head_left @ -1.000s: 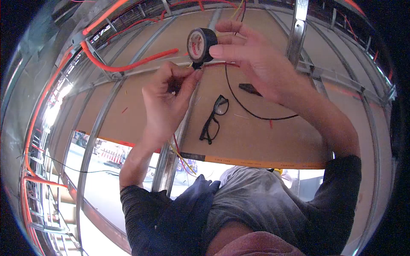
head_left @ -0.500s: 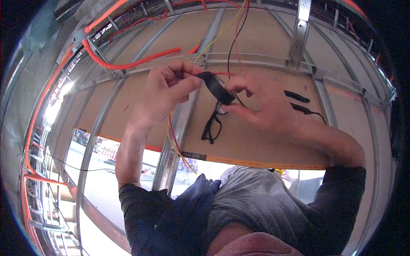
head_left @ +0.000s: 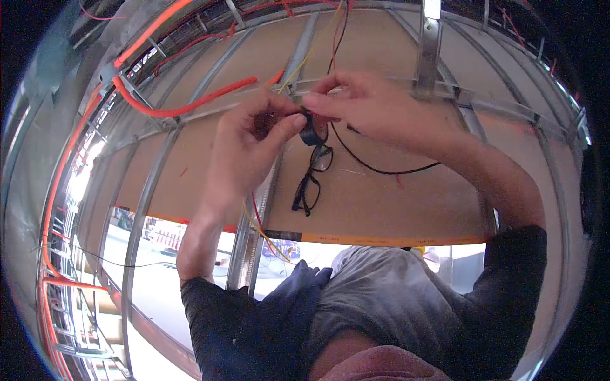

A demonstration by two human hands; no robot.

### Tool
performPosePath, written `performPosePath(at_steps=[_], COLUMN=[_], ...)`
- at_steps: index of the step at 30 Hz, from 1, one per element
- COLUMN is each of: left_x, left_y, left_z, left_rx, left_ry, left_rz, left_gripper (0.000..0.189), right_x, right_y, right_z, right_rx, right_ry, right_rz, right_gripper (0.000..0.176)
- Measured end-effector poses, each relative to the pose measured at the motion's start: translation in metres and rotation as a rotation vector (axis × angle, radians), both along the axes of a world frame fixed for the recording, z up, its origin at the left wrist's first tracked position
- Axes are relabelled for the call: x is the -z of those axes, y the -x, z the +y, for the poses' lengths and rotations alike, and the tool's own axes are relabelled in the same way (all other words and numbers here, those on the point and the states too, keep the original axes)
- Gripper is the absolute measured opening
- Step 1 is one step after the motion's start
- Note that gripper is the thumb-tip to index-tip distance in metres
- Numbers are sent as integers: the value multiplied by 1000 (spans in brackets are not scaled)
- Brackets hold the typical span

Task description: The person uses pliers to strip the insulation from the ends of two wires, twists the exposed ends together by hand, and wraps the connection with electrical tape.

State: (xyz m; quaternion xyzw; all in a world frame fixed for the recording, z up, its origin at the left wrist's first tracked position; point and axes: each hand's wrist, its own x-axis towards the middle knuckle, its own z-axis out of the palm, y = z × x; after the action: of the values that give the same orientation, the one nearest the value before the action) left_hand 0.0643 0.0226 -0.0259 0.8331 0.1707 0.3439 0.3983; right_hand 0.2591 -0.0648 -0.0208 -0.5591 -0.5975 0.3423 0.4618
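Note:
My left hand [head_left: 244, 140] is raised in front of the brown board, thumb and forefinger pinched together on thin wires. A red and yellow pair of wires [head_left: 257, 219] trails below that hand. My right hand [head_left: 372, 108] meets it fingertip to fingertip, its fingers closed on a strip of black tape. The roll of black electrical tape [head_left: 309, 136] hangs just under the fingertips. What lies exactly between the fingers is hidden. Below the roll are black-framed eyeglasses [head_left: 311, 181].
Metal studs [head_left: 149, 190] cross the brown board [head_left: 381, 209]. Orange conduit [head_left: 190, 108] runs at upper left. Thin yellow, red and black wires [head_left: 337, 44] come down from above. A black cable [head_left: 387, 171] curves below my right forearm.
My right hand has moved left and up to my left fingertips. The tape roll, earlier stretched out between both hands, now hangs below them. The view has shifted slightly.

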Motion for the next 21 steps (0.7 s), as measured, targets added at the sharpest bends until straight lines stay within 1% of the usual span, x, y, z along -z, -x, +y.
performPosePath(at_steps=[1, 3, 4, 5, 6, 7, 8, 9, 10, 12, 13, 15, 17, 19, 20, 21], left_x=[2, 9, 12, 15, 16, 18, 17, 15, 13, 13, 14, 15, 18, 22, 21, 19], left_y=[-2, -2, -2, 0, 1, 2, 2, 2, 1, 0, 0, 1, 2, 1, 1, 1], left_z=[-1, -1, 0, 1, 2, 2, 1, -3, -5, -8, -9, -9, -8, -6, -5, -4], left_rx=[-24, -46, -72, -75, -99, -122, -126, -167, -206, -234, -265, -270, -284, -262, -269, -289], left_ry=[-75, -117, -158, -158, -286, -411, -408, -502, -600, -636, -669, -642, -615, -405, -405, -325], left_rz=[-32, -62, -98, -95, -92, -90, -90, -83, -77, -76, -72, -90, -110, -235, -240, -240], left_gripper=[11, 12, 13, 13, 11, 10, 10, 8, 7, 6, 5, 7, 9, 11, 11, 12], right_x=[-5, -18, -15, -8, -6, -5, -3, -2, -3, -8, -8, -9, -2, -1, 0, 0], right_y=[3, 7, 5, 1, 2, 3, 7, 12, 16, 20, 20, 21, 17, 14, 14, 15], right_z=[0, -2, 4, 12, 16, 18, 19, 19, 18, 16, 15, 15, 20, 19, 16, 12], right_rx=[5, -2, -5, -13, -20, -23, 20, 64, 65, 174, 174, 222, 180, 137, 95, 51], right_ry=[-2, 117, 116, 95, 74, 76, 22, -34, -36, -108, -110, -152, -189, -223, -294, -363], right_rz=[4, 31, 33, 152, 269, 268, 340, 416, 418, 442, 440, 479, 487, 496, 466, 436], right_gripper=[37, 37, 37, 41, 46, 46, 52, 59, 59, 67, 67, 66, 66, 66, 62, 58])
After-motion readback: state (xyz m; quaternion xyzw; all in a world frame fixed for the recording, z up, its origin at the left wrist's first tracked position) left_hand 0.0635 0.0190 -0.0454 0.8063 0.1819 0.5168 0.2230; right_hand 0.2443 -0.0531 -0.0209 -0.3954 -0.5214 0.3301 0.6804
